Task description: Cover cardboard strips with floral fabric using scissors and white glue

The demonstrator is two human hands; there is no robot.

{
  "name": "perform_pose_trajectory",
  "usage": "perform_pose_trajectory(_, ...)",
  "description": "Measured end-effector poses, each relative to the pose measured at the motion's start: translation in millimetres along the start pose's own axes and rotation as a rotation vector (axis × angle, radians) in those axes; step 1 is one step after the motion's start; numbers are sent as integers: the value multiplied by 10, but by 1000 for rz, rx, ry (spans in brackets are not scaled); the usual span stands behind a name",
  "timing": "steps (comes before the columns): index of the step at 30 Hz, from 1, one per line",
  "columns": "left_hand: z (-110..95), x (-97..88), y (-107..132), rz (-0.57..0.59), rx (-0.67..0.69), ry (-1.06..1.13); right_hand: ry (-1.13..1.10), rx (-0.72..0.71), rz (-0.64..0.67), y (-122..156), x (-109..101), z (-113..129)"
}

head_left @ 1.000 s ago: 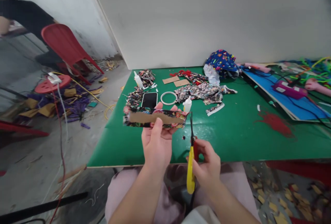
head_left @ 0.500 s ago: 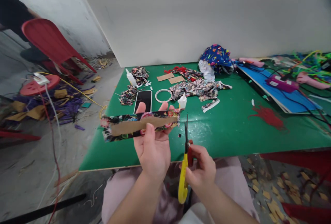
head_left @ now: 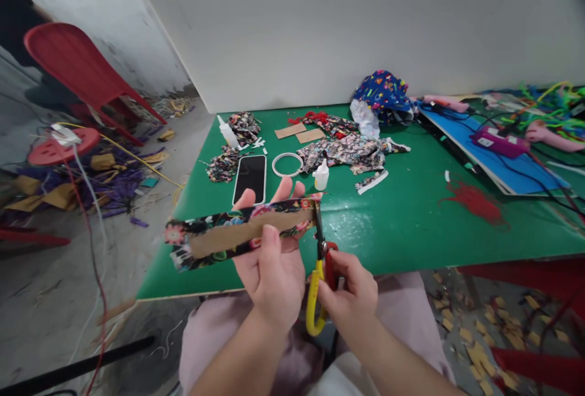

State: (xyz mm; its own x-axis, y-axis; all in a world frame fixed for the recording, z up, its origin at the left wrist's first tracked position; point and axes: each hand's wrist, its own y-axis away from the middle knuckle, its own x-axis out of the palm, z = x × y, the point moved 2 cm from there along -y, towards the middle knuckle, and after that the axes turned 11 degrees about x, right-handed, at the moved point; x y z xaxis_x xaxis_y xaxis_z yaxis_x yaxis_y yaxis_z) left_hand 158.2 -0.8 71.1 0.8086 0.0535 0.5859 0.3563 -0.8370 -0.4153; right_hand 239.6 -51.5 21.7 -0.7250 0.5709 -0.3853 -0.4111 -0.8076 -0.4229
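Observation:
My left hand (head_left: pixel 270 271) is closed on a long cardboard strip wrapped in dark floral fabric (head_left: pixel 237 230), thumb across the bare brown cardboard face. In my right hand (head_left: pixel 351 289) is a pair of scissors (head_left: pixel 315 301) with one yellow and one red handle. Their dark blades point up and meet the right end of the strip, at the fabric edge. Just beyond the strip stand a small white bottle (head_left: pixel 321 175) and a phone (head_left: pixel 250 179), with a white ring (head_left: pixel 287 165) between them.
Floral fabric scraps (head_left: pixel 342 152), cardboard pieces (head_left: pixel 292 131) and a white glue bottle (head_left: pixel 227 132) lie on the green table (head_left: pixel 388 225). At right are a blue folder (head_left: pixel 512 170), a purple device (head_left: pixel 500 142) and cables. A red chair (head_left: pixel 77 67) and a person are at left.
The scissors have moved left and slightly up, so their blades now reach the strip's right end. The strip has shifted a little left and its left end has dipped.

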Motion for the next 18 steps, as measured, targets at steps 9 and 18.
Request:
perform_pose_trajectory(9,5,-4,17,-41,13,-39,66,-16,-12,17,10,-37)
perform_pose_trajectory(18,35,-4,23,-76,15,-62,74,-20,-9,26,15,-73)
